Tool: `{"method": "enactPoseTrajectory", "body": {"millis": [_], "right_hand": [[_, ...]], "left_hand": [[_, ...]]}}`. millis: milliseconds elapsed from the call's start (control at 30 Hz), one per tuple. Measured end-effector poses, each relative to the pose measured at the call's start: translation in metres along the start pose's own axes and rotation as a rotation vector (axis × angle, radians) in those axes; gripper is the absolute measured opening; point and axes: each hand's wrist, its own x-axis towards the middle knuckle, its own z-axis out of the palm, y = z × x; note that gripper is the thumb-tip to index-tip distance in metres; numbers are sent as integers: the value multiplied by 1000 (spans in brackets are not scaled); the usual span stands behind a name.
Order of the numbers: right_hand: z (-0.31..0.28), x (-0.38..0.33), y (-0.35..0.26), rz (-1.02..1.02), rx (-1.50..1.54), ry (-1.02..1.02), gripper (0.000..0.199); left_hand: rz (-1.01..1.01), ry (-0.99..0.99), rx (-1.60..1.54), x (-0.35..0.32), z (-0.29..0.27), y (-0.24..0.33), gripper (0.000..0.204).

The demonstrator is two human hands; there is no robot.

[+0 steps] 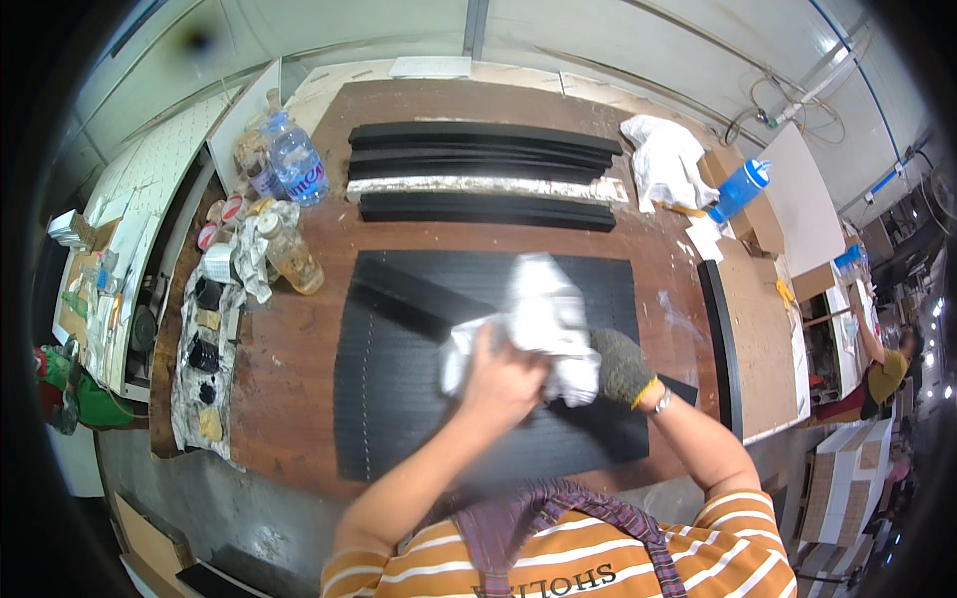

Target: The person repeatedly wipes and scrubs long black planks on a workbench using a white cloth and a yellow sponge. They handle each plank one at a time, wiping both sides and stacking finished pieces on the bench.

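A white cloth (546, 309), blurred by motion, is bunched up between my two hands over the middle of the black ribbed mat (399, 409). My bare left hand (501, 382) is closed on its near left part. At its right side, my right hand (622, 365), in a dark grey knitted glove with a yellow cuff, is closed against the cloth; its fingertips are hidden. Beneath the hands a black bar (414, 299) lies slantwise across the mat, its middle covered by cloth and hands.
Several black bars (478, 149) lie at the far side. Another bar (722, 344) stands along the right edge. On the left are water bottles (297, 164) and a stained cloth strip (204, 394) with small pots. A white rag (666, 159) and blue bottle (740, 191) sit far right, near a person (882, 369).
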Motion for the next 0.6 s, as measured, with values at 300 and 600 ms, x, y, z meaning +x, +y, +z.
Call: {"method": "enactPoseTrajectory", "body": {"millis": [300, 600], "right_hand": [[-15, -171, -55, 398, -152, 193, 50], [31, -165, -84, 371, 42, 351, 38]], "left_hand": [[-14, 456, 332, -7, -105, -146, 45], [445, 69, -184, -22, -19, 30, 47]]}}
